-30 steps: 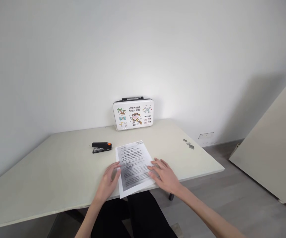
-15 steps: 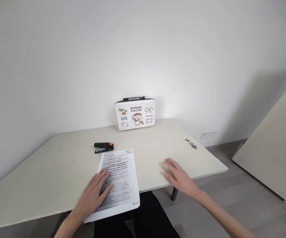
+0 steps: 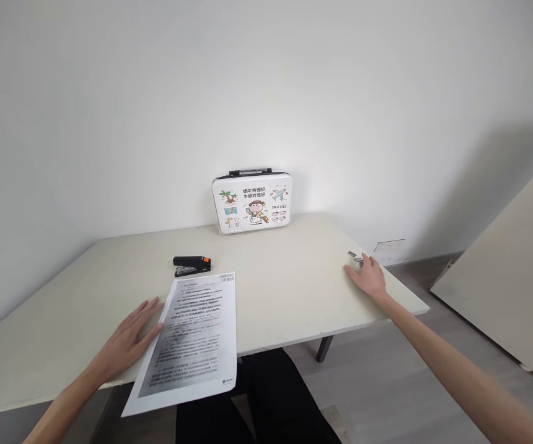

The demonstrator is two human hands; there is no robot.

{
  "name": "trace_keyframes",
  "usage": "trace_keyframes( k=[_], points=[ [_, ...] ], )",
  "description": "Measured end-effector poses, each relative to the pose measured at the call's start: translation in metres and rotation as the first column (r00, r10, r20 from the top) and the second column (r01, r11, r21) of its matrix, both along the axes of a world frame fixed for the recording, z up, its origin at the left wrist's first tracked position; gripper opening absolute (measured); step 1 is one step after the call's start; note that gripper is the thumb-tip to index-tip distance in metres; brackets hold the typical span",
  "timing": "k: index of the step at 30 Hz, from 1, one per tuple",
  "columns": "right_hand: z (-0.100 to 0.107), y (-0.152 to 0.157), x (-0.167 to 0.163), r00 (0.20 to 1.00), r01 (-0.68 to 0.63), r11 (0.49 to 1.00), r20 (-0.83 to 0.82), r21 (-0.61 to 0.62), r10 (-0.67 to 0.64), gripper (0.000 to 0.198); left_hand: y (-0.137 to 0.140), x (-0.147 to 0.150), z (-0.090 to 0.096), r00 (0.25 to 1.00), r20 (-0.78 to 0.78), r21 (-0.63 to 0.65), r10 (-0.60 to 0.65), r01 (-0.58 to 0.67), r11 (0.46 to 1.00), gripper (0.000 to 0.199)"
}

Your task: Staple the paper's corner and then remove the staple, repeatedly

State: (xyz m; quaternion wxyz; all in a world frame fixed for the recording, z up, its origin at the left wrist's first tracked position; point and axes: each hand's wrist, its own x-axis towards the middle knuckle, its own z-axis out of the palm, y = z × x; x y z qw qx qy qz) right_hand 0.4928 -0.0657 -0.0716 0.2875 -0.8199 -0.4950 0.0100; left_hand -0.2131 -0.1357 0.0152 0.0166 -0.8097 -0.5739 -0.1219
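My left hand (image 3: 130, 342) lies flat on the table beside the printed paper sheet (image 3: 192, 339), its fingers stretched out and its thumb at the sheet's left edge. The sheet's lower end hangs past the table's front edge. Behind the sheet rests a black stapler (image 3: 192, 265) with an orange patch. At the table's right side, my right hand (image 3: 368, 275) reaches down at the small grey staple strips (image 3: 352, 254), thumb and fingers apart around them. Those fingers partly cover the strips, and I see none lifted.
A white carrying case (image 3: 252, 206) with cartoon prints and a black handle stands against the wall at the back of the pale table (image 3: 284, 296). A large pale panel (image 3: 506, 265) stands on the floor to the right. My legs in black are under the front edge.
My right hand has moved right and away from me to the staple strips. My left hand has slid left off the sheet's middle, and the sheet has shifted left too.
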Motion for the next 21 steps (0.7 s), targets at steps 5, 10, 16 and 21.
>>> trace_keyframes(
  k=[5, 10, 16, 21],
  points=[
    [0.005, 0.039, -0.007, 1.000, -0.008, 1.000, -0.007, -0.018, 0.007, 0.077, -0.001, 0.007, -0.006, 0.999, -0.043, 0.002, 0.034, -0.034, 0.999, 0.070],
    [0.009, 0.074, -0.037, 0.994, -0.103, 0.994, -0.046, -0.019, 0.102, 0.058, -0.006, 0.014, -0.007, 0.999, -0.035, -0.022, 0.040, -0.041, 0.999, 0.072],
    [0.011, 0.118, -0.126, 0.947, -0.303, 0.952, -0.100, 0.033, 0.305, 0.042, -0.009, 0.015, -0.006, 1.000, -0.017, -0.028, 0.012, -0.013, 1.000, 0.070],
    [0.015, 0.142, -0.222, 0.851, -0.489, 0.868, -0.170, 0.090, 0.497, 0.035, -0.013, 0.017, -0.003, 1.000, 0.011, -0.039, -0.004, 0.005, 0.999, 0.061]
  ],
)
